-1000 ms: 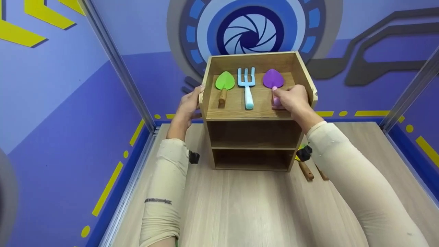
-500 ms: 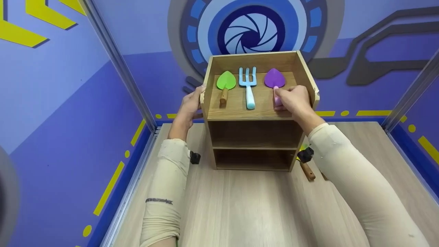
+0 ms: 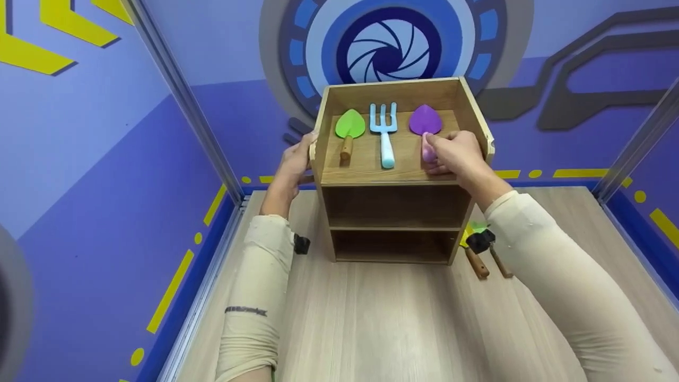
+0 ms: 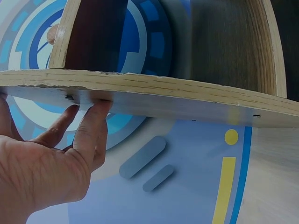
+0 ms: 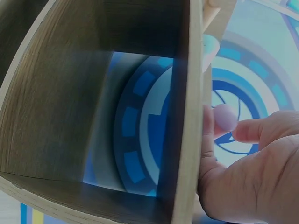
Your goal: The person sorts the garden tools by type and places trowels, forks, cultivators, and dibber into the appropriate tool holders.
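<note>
A small wooden shelf unit (image 3: 392, 184) stands on the floor, its open top tray at the upper end. On that tray lie a green trowel (image 3: 350, 126) with a brown handle, a light blue hand fork (image 3: 384, 132) and a purple trowel (image 3: 425, 121) with a pink handle. My right hand (image 3: 460, 156) has thumb and fingers about the pink handle; the right wrist view shows the handle's end (image 5: 225, 117) between them. My left hand (image 3: 293, 162) rests its fingertips against the unit's left outer side (image 4: 154, 105), fingers fairly straight.
To the right of the unit, partly behind my right wrist, garden tools lie on the floor: one yellow with a brown handle (image 3: 477, 264), another green with a brown handle (image 3: 501, 262). Patterned blue panels (image 3: 223, 116) enclose the back and sides. Pale wood flooring (image 3: 366, 318) runs in front.
My right wrist has shifted slightly right, showing more of the floor tools and of the fingers under the pink handle. The left hand stays against the unit; the tray tools keep their places.
</note>
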Available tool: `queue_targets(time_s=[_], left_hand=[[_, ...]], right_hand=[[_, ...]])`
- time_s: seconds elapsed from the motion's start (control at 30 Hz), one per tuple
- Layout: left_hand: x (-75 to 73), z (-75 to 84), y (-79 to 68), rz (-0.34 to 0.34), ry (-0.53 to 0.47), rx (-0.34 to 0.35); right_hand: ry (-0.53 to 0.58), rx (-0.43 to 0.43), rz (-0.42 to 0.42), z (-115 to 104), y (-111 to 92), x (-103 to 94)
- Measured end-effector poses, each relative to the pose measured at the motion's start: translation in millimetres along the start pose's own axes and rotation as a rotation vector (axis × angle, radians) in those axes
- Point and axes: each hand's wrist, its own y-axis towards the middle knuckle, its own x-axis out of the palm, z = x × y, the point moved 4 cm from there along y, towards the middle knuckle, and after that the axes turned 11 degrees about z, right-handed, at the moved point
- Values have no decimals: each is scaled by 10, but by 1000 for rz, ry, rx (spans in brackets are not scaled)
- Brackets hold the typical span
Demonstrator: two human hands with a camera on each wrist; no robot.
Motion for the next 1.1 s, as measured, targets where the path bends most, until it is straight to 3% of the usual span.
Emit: queue_targets(time_s=[0.27, 0.57, 0.8, 1.1], left_hand=[[7, 1, -2, -11, -13, 8], [9, -4, 13, -1, -27, 4], [32, 2, 12, -2, -25, 14], [-9, 5, 10, 5, -25, 14]], right_hand=[[-55, -104, -46, -17, -224, -74], [70, -238, -63, 119, -545, -272], [141, -275, -67, 399, -780, -513], [223, -297, -77, 1002, -889, -641]])
